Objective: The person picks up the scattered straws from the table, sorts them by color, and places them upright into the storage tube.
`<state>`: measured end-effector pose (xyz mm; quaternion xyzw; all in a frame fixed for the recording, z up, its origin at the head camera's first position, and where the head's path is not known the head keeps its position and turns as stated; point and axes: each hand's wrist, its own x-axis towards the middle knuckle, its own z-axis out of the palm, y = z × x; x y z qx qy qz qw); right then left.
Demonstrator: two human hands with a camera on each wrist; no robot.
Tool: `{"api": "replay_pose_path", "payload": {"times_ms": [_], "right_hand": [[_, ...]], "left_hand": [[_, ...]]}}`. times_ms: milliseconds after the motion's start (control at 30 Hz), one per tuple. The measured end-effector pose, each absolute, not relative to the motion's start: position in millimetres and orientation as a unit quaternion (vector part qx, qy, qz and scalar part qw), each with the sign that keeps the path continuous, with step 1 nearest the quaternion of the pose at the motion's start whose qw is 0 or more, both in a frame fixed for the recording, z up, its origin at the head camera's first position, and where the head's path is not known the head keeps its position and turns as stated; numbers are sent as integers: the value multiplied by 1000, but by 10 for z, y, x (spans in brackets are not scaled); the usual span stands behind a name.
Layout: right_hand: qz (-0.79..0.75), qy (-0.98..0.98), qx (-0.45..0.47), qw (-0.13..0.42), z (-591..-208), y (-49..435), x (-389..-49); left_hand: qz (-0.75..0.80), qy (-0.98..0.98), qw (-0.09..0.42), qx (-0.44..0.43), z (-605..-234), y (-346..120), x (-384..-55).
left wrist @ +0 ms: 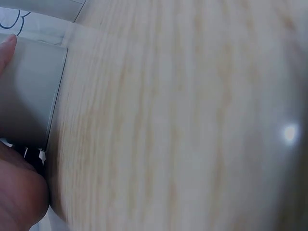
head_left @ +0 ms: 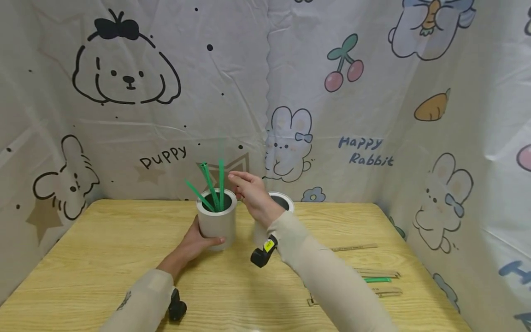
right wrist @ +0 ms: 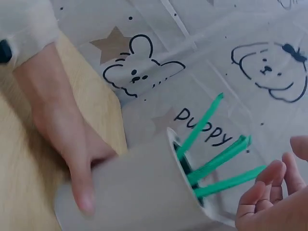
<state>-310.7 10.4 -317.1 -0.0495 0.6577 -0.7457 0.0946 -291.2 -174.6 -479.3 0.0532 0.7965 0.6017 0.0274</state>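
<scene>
My left hand (head_left: pixel 195 242) grips a white cylindrical cup (head_left: pixel 217 226) low on its side, with the thumb across the front. Several green straws (head_left: pixel 210 184) stand in that cup, leaning different ways. Just right of its rim is my right hand (head_left: pixel 255 193), fingers loosely bent beside the most upright straw. In the right wrist view, the fingertips (right wrist: pixel 274 171) are close to one straw's end (right wrist: pixel 257 171) and appear to hold nothing. A second white cup (head_left: pixel 284 199) stands behind the right wrist, partly hidden. The left wrist view shows mostly wood and the held cup's side (left wrist: pixel 31 91).
Several thin brown paper-like strips (head_left: pixel 356 247) with print lie on the right of the wooden table (head_left: pixel 124 240), partly behind the right sleeve. Between them lies another green straw (head_left: pixel 378 280). A printed curtain (head_left: pixel 232 92) hangs around the table's back and sides.
</scene>
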Motion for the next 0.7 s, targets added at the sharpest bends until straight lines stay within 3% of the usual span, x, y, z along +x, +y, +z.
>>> {"api": "replay_pose_path", "payload": {"times_ms": [367, 700], "right_hand": [[-567, 804, -164, 69, -3109, 1012, -2926], [-469, 849, -219, 105, -3382, 1928, -2741]], "left_hand": [[601, 797, 25, 51, -4790, -1753, -2918], [608, 792, 22, 59, -4823, -1734, -2932]]}}
